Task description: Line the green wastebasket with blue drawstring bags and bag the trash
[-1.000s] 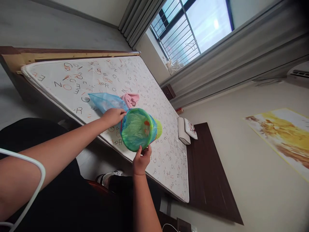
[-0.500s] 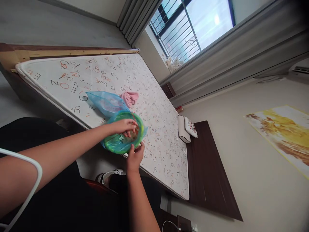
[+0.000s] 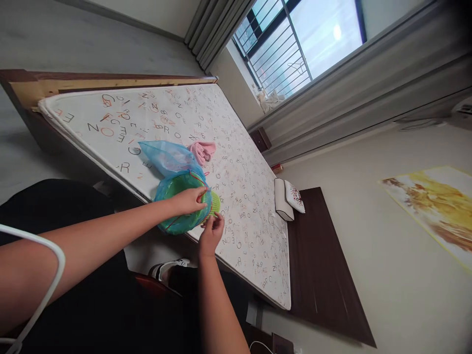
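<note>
Bedroom from head height, with a barred window [image 3: 295, 49] and grey curtains [image 3: 217, 24] at upper right and a painting [image 3: 424, 206] on the wall at right (the slant comes from the camera, not the room). Across the middle, a bed [image 3: 37, 88] with a dark headboard [image 3: 324, 265], two pillows [image 3: 283, 199] and a bare, letter-printed mattress [image 3: 239, 221]. Below its near edge, a black-and-white shoe [image 3: 165, 269]. On the mattress, a pink cloth [image 3: 201, 151], just beside a blue plastic bag [image 3: 165, 157]. The bag's mouth is drawn over a green basket [image 3: 180, 206], which lies on its side at the mattress edge, within easy reach of both arms, its lime end [image 3: 216, 204] showing past the bag's hem. Left hand [image 3: 188, 201] partly closed, fingers curled over the rim, apparently holding bag and basket together. Right hand [image 3: 212, 235] nearly closed, thumb and fingers pinched at the bag's hem, seemingly keeping it spread. Along that hem, a thin red cord [image 3: 199, 181].
</note>
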`<state>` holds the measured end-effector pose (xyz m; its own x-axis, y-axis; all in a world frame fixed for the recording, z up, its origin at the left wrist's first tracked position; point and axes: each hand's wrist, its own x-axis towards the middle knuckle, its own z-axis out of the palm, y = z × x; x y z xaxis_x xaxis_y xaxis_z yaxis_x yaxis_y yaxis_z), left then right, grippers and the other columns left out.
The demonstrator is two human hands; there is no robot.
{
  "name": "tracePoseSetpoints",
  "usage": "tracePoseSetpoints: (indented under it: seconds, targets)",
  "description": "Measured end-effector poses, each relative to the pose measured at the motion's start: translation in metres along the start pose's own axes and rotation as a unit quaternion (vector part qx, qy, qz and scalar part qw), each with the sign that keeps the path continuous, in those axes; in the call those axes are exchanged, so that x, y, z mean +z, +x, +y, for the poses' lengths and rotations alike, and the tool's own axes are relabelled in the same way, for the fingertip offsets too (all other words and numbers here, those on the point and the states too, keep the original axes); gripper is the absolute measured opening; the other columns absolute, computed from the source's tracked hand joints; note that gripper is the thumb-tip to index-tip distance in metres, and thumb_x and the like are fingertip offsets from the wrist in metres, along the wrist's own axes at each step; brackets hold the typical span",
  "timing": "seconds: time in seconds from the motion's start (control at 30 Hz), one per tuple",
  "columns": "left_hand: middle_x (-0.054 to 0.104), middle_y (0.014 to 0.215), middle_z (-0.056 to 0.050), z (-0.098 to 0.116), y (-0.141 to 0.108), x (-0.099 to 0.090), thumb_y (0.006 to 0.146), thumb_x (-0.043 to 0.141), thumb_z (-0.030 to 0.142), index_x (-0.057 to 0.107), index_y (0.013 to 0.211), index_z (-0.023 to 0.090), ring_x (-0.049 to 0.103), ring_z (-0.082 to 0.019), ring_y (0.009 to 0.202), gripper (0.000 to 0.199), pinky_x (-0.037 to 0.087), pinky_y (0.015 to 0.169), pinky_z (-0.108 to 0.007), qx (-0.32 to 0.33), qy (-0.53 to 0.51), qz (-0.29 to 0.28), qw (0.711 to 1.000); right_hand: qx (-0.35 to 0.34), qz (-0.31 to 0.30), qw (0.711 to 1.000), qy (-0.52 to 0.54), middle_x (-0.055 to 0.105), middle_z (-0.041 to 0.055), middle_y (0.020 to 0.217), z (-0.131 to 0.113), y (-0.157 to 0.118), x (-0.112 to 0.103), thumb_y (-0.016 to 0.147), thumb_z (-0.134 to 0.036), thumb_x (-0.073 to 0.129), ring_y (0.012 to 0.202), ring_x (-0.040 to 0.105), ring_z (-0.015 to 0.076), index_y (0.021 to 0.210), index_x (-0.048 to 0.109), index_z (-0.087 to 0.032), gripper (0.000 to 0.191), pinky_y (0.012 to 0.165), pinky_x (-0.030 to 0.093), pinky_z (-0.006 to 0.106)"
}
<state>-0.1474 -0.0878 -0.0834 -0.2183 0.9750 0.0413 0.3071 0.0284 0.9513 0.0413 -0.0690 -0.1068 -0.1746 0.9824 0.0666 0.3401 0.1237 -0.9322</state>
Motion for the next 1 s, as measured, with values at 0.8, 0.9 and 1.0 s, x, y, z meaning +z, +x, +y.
tracePoseSetpoints:
  seconds: [0.8, 0.9, 1.0]
  targets:
    - [0.072, 0.1, -0.007, -0.012, 0.013, 0.015, 0.071, 0.084, 0.041, 0.051, 0.15, 0.017, 0.066, -0.02, 0.079, 0.089, 0.049, 0.059, -0.027, -0.056, -0.308, -0.036, 0.949, -0.007, -0.086, 0.981, -0.174, 0.05, -0.0089, 0.067, -0.053, 0.012, -0.006, 0.083, -0.039, 0.073, 0.057, 0.05, 0.0139, 0.109, 0.05, -0.024, 0.038, 0.055, 0.037, 0.024]
    - [0.074, 0.122, -0.013, -0.007, 0.015, 0.009, 0.073, 0.084, 0.044, 0.051, 0.151, 0.021, 0.067, -0.019, 0.081, 0.088, 0.049, 0.056, -0.025, -0.053, -0.347, -0.087, 0.932, -0.046, -0.025, 0.953, -0.3, 0.06, -0.003, 0.075, -0.047, 0.029, -0.014, 0.087, -0.028, 0.065, 0.065, 0.057, 0.0182, 0.107, 0.053, -0.024, 0.024, 0.06, 0.036, 0.027]
    - [0.075, 0.126, -0.016, 0.0, 0.017, -0.007, 0.075, 0.082, 0.048, 0.062, 0.138, 0.018, 0.058, -0.011, 0.062, 0.072, 0.047, 0.053, -0.025, -0.047, -0.368, -0.086, 0.925, -0.005, 0.03, 0.937, -0.347, 0.064, -0.0001, 0.074, -0.042, 0.058, -0.036, 0.088, -0.025, 0.062, 0.068, 0.061, 0.0219, 0.106, 0.054, -0.023, 0.02, 0.062, 0.037, 0.029]
